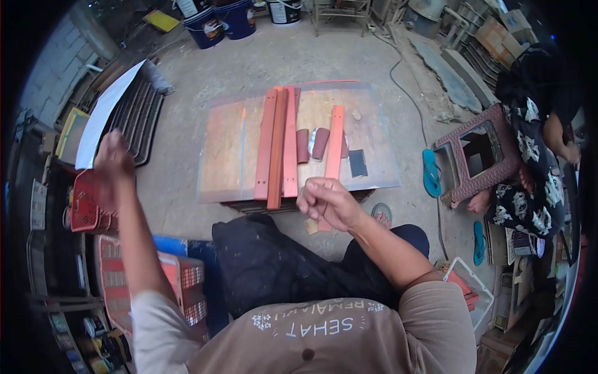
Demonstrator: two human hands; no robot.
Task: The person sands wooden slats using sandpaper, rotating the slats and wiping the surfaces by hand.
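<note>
With the clock centred on the flat plywood board under a see-through sheet [224, 140], twelve pointing away from the person, the lone flat orange-pink wooden slat [335, 140] lies at three o'clock, its near end running toward five. The right hand [329, 201] is at that near end, fingers drawn in toward the thumb; whether it pinches the slat or merely curls above it, I cannot tell. The left hand [113, 165] is far out, between eight and nine o'clock, just beside the small red plastic basket [84, 202]; it is badly blurred, so I cannot tell whether its fingers are spread or closed, or on what.

Toward nine o'clock on the board lies the group of long red and brown wooden slats [278, 149], close together, roughly in line with twelve and six. Near the centre sit two curved dark-red pieces [319, 144], and between three and four o'clock a dark grey square sheet [357, 163].

The step in hand looks to be handling that one slat, set apart from the group, while the left hand is busy off to the side. Working the slat further would call for a sure hold at its near end and the left hand back over the board, without knocking the curved pieces
</note>
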